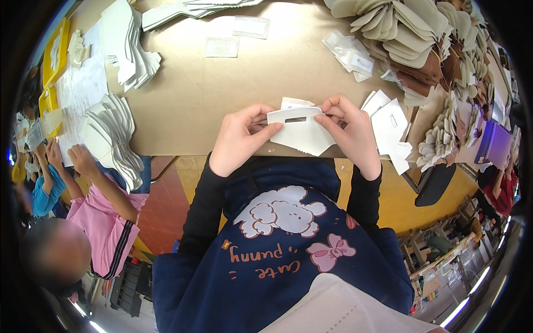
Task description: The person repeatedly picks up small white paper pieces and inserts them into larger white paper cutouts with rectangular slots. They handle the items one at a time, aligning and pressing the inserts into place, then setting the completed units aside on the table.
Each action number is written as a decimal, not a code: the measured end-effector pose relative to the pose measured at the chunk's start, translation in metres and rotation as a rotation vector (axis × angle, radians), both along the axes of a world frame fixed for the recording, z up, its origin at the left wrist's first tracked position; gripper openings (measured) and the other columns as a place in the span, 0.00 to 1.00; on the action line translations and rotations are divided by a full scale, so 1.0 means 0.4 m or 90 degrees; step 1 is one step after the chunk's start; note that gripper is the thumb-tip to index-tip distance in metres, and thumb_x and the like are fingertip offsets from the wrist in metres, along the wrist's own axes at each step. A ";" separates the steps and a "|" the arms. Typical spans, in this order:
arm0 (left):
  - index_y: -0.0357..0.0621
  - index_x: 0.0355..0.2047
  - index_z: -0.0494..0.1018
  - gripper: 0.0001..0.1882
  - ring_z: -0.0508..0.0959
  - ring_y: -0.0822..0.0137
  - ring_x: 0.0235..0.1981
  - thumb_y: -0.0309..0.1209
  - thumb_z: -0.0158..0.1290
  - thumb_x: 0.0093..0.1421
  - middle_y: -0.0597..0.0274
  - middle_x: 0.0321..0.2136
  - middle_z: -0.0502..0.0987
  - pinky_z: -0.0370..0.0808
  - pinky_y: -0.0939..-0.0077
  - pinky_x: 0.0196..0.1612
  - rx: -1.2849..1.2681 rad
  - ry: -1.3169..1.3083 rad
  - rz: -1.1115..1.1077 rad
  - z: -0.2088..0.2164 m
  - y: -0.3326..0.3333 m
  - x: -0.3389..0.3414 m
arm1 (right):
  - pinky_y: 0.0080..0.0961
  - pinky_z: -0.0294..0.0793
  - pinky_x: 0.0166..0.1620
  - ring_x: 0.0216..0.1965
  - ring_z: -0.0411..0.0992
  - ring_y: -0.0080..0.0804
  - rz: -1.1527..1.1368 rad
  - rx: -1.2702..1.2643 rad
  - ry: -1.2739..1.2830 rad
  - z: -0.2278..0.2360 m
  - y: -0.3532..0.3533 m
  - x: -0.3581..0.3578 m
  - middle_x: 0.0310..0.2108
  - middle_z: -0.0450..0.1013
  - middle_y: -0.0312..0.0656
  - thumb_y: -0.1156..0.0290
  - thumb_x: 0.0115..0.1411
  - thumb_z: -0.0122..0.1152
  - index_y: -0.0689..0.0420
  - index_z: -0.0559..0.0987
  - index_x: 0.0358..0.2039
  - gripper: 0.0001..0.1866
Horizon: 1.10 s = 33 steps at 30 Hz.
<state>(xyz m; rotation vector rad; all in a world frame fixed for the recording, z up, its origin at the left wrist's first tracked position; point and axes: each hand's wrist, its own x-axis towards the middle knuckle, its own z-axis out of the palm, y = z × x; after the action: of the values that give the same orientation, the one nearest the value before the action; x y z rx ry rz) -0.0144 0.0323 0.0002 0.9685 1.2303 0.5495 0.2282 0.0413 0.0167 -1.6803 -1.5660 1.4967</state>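
Note:
A white, flat cut piece with a narrow rectangular slot and a toothed lower edge is held up above the table's near edge. My left hand pinches its left upper corner between thumb and fingers. The opposite corner is gripped by my right hand, its thumb pressed on the front face next to the slot. Just behind the held piece, another white edge shows; I cannot tell whether it is a separate piece. Several similar white pieces lie loosely to the right of my right hand, one with a slot.
White cut pieces stand in stacks at the left and far left. Small clear packets lie farther back on the brown table. Beige and brown bundles crowd the far right. A co-worker in a pink shirt works at the left.

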 end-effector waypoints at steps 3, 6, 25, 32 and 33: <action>0.34 0.45 0.77 0.11 0.82 0.73 0.33 0.29 0.57 0.66 0.54 0.36 0.84 0.78 0.77 0.39 0.016 0.078 -0.052 0.005 0.008 -0.006 | 0.13 0.67 0.30 0.25 0.69 0.14 -0.003 -0.043 0.018 0.003 -0.006 0.012 0.27 0.79 0.35 0.77 0.63 0.63 0.59 0.72 0.39 0.08; 0.39 0.48 0.78 0.12 0.81 0.70 0.32 0.31 0.55 0.67 0.56 0.35 0.82 0.77 0.73 0.37 0.081 0.058 -0.014 0.003 0.007 0.010 | 0.14 0.67 0.31 0.27 0.70 0.14 -0.076 -0.043 0.048 0.014 -0.024 0.042 0.28 0.80 0.35 0.78 0.64 0.62 0.57 0.72 0.40 0.08; 0.80 0.71 0.55 0.41 0.41 0.45 0.75 0.65 0.50 0.58 0.72 0.75 0.46 0.40 0.15 0.61 0.399 0.772 -0.253 -0.045 -0.180 0.169 | 0.21 0.78 0.44 0.39 0.80 0.25 -0.423 -0.031 0.555 0.004 -0.086 0.067 0.38 0.81 0.48 0.75 0.66 0.58 0.63 0.71 0.53 0.16; 0.77 0.70 0.59 0.37 0.36 0.42 0.75 0.59 0.53 0.61 0.59 0.75 0.44 0.36 0.20 0.65 0.519 0.634 -0.194 -0.057 -0.184 0.139 | 0.18 0.76 0.43 0.37 0.79 0.22 -0.456 -0.017 0.481 0.022 -0.094 0.065 0.39 0.81 0.42 0.76 0.66 0.59 0.63 0.73 0.51 0.14; 0.75 0.69 0.61 0.36 0.36 0.42 0.75 0.56 0.54 0.62 0.56 0.75 0.44 0.36 0.22 0.66 0.585 0.597 -0.152 -0.047 -0.183 0.136 | 0.18 0.76 0.43 0.37 0.78 0.22 -0.464 -0.012 0.475 0.026 -0.096 0.069 0.39 0.81 0.42 0.76 0.66 0.59 0.63 0.73 0.51 0.14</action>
<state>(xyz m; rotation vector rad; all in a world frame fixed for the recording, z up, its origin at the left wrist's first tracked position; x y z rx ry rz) 0.0401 -0.0408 -0.0187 2.2951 1.6548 0.4722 0.2557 0.0028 0.0270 -1.2456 -0.4735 1.4513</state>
